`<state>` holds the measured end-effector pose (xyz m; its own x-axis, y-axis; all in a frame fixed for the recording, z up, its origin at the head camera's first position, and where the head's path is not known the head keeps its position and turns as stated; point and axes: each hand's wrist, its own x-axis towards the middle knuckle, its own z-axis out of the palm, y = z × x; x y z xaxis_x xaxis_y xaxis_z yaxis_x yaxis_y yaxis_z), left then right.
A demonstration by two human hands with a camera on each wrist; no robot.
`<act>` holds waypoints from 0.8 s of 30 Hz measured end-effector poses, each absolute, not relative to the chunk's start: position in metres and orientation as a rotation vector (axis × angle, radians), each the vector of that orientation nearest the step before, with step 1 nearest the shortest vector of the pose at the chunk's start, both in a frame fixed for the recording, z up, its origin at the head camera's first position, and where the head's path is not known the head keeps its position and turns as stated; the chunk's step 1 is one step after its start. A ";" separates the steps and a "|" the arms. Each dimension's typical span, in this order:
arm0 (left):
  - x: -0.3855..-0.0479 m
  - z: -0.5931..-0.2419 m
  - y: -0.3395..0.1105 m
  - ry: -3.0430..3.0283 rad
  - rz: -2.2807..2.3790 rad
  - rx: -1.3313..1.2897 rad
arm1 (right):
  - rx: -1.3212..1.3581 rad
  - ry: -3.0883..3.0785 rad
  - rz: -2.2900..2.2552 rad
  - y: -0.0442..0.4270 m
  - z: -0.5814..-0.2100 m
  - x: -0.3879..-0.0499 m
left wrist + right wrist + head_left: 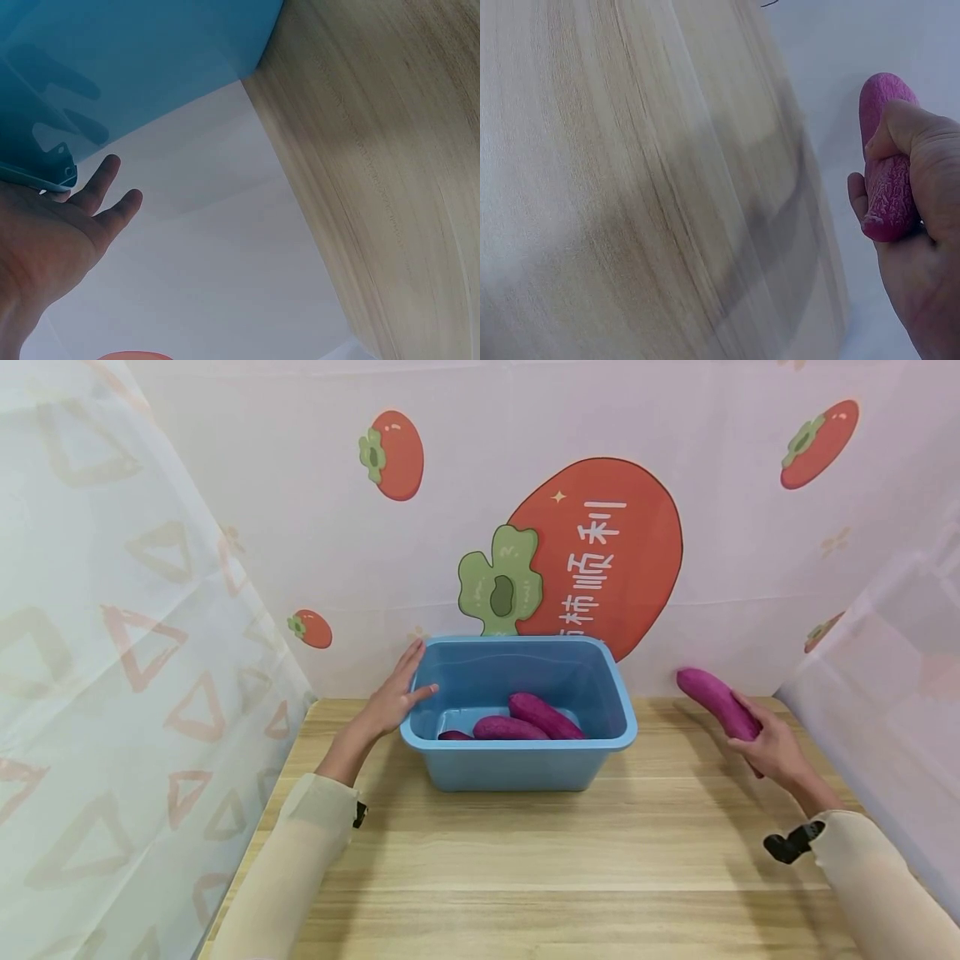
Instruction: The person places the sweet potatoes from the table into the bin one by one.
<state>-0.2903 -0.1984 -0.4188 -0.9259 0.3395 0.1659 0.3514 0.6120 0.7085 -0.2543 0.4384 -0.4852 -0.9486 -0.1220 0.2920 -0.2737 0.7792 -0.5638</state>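
A blue plastic basin (517,768) stands on the wooden table near the back wall. My left hand (393,697) holds its left rim, thumb over the inner side and fingers outside; two of those fingers (120,214) stretch out straight in the left wrist view. Inside the basin lie two purple sweet potatoes (546,714), and part of a darker piece (454,736) shows behind the front rim. Off to the right, my right hand (772,747) grips another long, wrinkled purple sweet potato (889,187), raised above the table, its far end tilted up and leftward.
A wooden table (517,877) spans the area below the hands. White printed cloth (337,543) hangs behind it, with more cloth on the left (150,693) and right (892,677) sides. Both wrists carry small black devices (795,842).
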 end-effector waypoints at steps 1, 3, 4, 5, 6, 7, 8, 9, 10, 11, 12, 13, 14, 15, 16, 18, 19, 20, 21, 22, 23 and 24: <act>-0.290 -0.419 -0.198 -2.807 -1.241 -0.600 | 0.307 -2.738 0.927 0.437 -0.483 -0.254; -0.290 -0.419 -0.198 -2.808 -1.244 -0.598 | 0.301 -2.747 0.937 0.435 -0.480 -0.252; -0.290 -0.419 -0.198 -2.808 -1.244 -0.598 | 0.299 -2.749 0.940 0.434 -0.478 -0.252; -0.290 -0.418 -0.198 -2.807 -1.246 -0.597 | 0.303 -2.748 0.944 0.433 -0.477 -0.252; -0.290 -0.418 -0.198 -2.807 -1.247 -0.597 | 0.303 -2.747 0.938 0.433 -0.476 -0.252; -0.290 -0.419 -0.198 -2.807 -1.247 -0.597 | 0.308 -2.743 0.934 0.433 -0.475 -0.252; -0.290 -0.419 -0.199 -2.806 -1.246 -0.598 | 0.311 -2.738 0.928 0.433 -0.475 -0.252; -0.290 -0.418 -0.199 -2.806 -1.247 -0.598 | 0.321 -2.733 0.926 0.433 -0.474 -0.253; -0.290 -0.418 -0.199 -2.805 -1.247 -0.599 | 0.326 -2.729 0.926 0.432 -0.473 -0.253; -0.290 -0.418 -0.199 -2.805 -1.248 -0.600 | 0.335 -2.722 0.924 0.433 -0.472 -0.253; -0.290 -0.418 -0.199 -2.805 -1.249 -0.600 | 0.345 -2.712 0.922 0.433 -0.471 -0.253; -0.290 -0.418 -0.199 -2.805 -1.250 -0.601 | 0.361 -2.699 0.924 0.433 -0.470 -0.253; -0.290 -0.418 -0.199 -2.804 -1.251 -0.602 | 0.376 -2.688 0.923 0.433 -0.469 -0.254; -0.289 -0.418 -0.198 -2.803 -1.254 -0.603 | 0.398 -2.672 0.924 0.433 -0.469 -0.255; -0.290 -0.418 -0.199 -2.803 -1.253 -0.604 | 0.416 -2.654 0.920 0.433 -0.468 -0.256; -0.290 -0.419 -0.199 -2.805 -1.252 -0.605 | 0.454 -2.626 0.913 0.433 -0.466 -0.258; -0.291 -0.419 -0.199 -2.805 -1.250 -0.605 | 0.467 -2.619 0.910 0.432 -0.465 -0.259; -0.291 -0.419 -0.199 -2.805 -1.249 -0.605 | 0.472 -2.617 0.909 0.432 -0.463 -0.259; -0.291 -0.419 -0.198 -2.803 -1.252 -0.606 | 0.475 -2.617 0.911 0.431 -0.461 -0.260; -0.291 -0.419 -0.198 -2.803 -1.252 -0.606 | 0.467 -2.625 0.910 0.430 -0.459 -0.260; -0.290 -0.418 -0.198 -2.800 -1.254 -0.607 | 0.460 -2.636 0.911 0.429 -0.457 -0.260; -0.290 -0.418 -0.198 -2.800 -1.253 -0.608 | 0.448 -2.645 0.905 0.428 -0.455 -0.260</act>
<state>-0.2904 -0.1982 -0.4183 -0.9243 0.3422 0.1690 0.3540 0.6032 0.7148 -0.2595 0.4277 -0.4547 -0.9033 -0.1912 0.3839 -0.3863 0.7516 -0.5346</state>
